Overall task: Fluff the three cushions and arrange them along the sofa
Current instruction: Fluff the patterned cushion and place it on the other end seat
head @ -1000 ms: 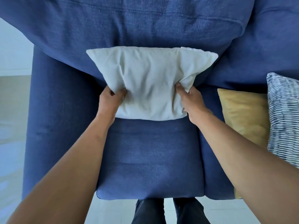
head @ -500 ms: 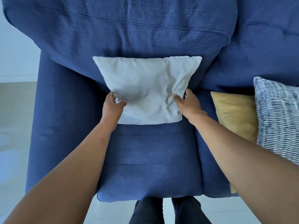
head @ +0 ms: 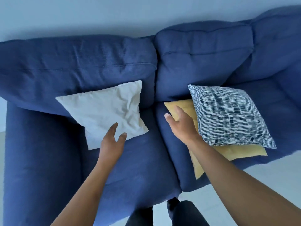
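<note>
A creased white cushion (head: 105,111) leans against the back of the blue sofa (head: 138,168) on its left seat. My left hand (head: 112,141) hovers open just off the cushion's near edge, holding nothing. On the right seat a yellow cushion (head: 234,152) lies flat, with a blue-and-white patterned cushion (head: 228,115) stacked on top of it. My right hand (head: 180,123) is open with fingers spread, over the yellow cushion's left corner, beside the patterned one.
The sofa's left armrest (head: 37,152) runs down the left side. Pale floor (head: 244,180) shows in front of the sofa and a light wall (head: 114,15) behind it. My dark-trousered legs (head: 179,214) stand at the seat's front edge.
Both hands have let go of the white cushion, which now rests against the sofa back. My right hand has moved right onto the yellow cushion. The view has swung right.
</note>
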Action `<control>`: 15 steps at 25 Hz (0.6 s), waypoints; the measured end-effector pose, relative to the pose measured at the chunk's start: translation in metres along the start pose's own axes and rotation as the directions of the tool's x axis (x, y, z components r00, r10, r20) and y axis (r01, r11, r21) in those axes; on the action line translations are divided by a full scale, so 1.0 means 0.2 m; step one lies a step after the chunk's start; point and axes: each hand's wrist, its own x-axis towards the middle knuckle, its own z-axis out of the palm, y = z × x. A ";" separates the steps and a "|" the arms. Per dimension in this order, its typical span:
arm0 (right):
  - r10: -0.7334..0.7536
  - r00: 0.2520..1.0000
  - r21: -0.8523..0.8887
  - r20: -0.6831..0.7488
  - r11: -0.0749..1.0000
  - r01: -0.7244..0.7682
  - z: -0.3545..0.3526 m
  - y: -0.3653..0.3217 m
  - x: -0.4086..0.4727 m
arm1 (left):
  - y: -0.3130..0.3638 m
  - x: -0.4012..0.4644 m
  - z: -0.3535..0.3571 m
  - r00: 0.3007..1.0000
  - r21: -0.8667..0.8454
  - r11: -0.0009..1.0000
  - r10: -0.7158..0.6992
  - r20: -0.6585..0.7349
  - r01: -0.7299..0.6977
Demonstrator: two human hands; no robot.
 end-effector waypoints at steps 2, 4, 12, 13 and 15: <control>0.038 0.999 -0.007 -0.021 0.999 -0.038 -0.15 0.11 -0.07 | 0.09 -0.09 0.15 0.998 0.049 0.998 0.039 0.048 -0.042; 0.076 0.995 0.021 -0.059 0.997 -0.075 -0.32 0.27 -0.13 | 0.20 -0.20 0.33 0.991 0.096 0.993 0.059 0.124 -0.071; 0.103 0.992 0.120 -0.076 0.988 -0.094 -1.04 0.92 -0.35 | 0.50 -0.61 1.10 0.977 0.205 0.969 0.100 0.188 -0.139; 0.111 0.991 0.128 -0.079 0.987 -0.101 -1.12 0.99 -0.36 | 0.54 -0.66 1.20 0.976 0.210 0.966 0.110 0.189 -0.149; 0.127 0.988 0.139 -0.082 0.984 -0.115 -1.28 1.12 -0.36 | 0.62 -0.73 1.37 0.974 0.236 0.956 0.129 0.189 -0.172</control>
